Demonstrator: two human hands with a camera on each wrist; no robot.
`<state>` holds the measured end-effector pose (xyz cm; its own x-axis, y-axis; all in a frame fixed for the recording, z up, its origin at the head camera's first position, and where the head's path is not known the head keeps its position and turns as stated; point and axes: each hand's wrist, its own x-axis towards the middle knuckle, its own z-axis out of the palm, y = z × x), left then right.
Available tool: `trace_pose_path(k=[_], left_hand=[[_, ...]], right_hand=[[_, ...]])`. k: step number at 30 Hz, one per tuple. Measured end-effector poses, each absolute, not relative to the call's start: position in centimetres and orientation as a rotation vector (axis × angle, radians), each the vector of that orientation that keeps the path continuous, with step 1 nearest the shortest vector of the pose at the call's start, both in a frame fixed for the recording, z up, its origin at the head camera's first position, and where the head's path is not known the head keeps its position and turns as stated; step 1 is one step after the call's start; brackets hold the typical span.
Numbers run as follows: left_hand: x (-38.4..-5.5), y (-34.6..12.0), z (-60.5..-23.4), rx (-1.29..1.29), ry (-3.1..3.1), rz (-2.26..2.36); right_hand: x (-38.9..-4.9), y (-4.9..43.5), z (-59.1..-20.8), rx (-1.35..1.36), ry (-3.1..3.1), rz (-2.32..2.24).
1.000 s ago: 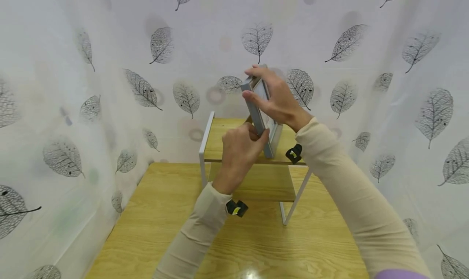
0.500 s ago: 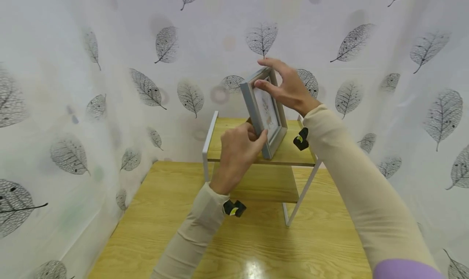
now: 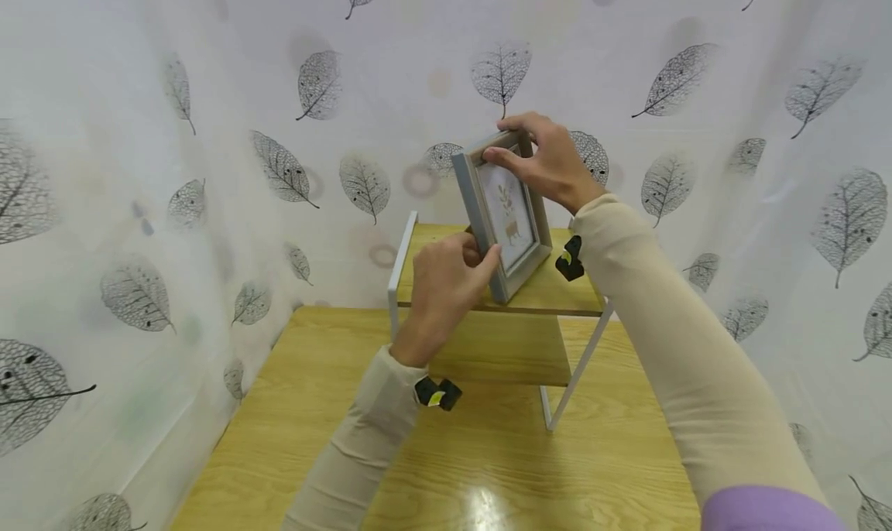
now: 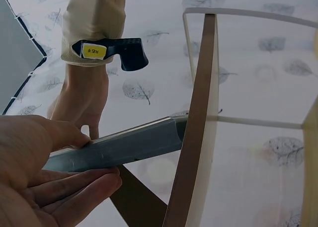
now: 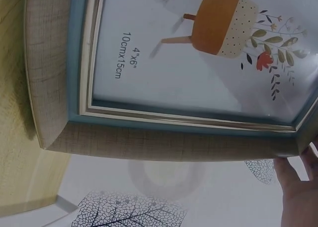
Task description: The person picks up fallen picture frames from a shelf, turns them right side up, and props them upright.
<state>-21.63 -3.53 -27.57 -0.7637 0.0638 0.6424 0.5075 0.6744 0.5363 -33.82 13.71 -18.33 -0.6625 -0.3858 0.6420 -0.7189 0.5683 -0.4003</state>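
Observation:
A photo frame (image 3: 512, 206) stands tilted on the top board of a small shelf rack (image 3: 433, 262), its lower edge at the board. Its border is grey-brown with a blue-grey side, and the picture shows a deer-like animal with flowers. My left hand (image 3: 446, 283) pinches the left side, thumb in front and fingers behind. At the upper corner, my right hand (image 3: 550, 163) grips the frame, thumb over the front. In the left wrist view, a dark flat strip (image 4: 139, 194) sticks out behind the frame. The right wrist view shows printed size text (image 5: 128, 55) on the picture.
The rack has white metal legs (image 3: 578, 368) and a lower wooden board (image 3: 502, 353). It stands on a wood-grain table (image 3: 307, 438). Behind and beside it hangs a white curtain (image 3: 390, 66) with leaf prints. Black devices with yellow labels (image 3: 437, 394) sit at both wrists.
The photo frame has turned so its picture faces me more. My right hand has shifted right along its top, and my left hand has moved slightly left with the side.

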Motion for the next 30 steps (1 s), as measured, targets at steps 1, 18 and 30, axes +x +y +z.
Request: trace_pose_path(k=[1,18,30], left_hand=[[-21.7,-3.6,-27.6,-0.435,-2.290,-0.982],[-22.1,-5.1,-27.4,-0.372,-2.313,-1.029],[-22.3,-5.9,-27.2,-0.362,-2.313,-1.150]], right_hand=[[-33.8,13.7,-18.3,0.873,-2.311,0.901],[-32.7,13.6,-18.1,0.675,-2.251,0.798],[-32.0,13.9,-18.1,0.572,-2.186,0.721]])
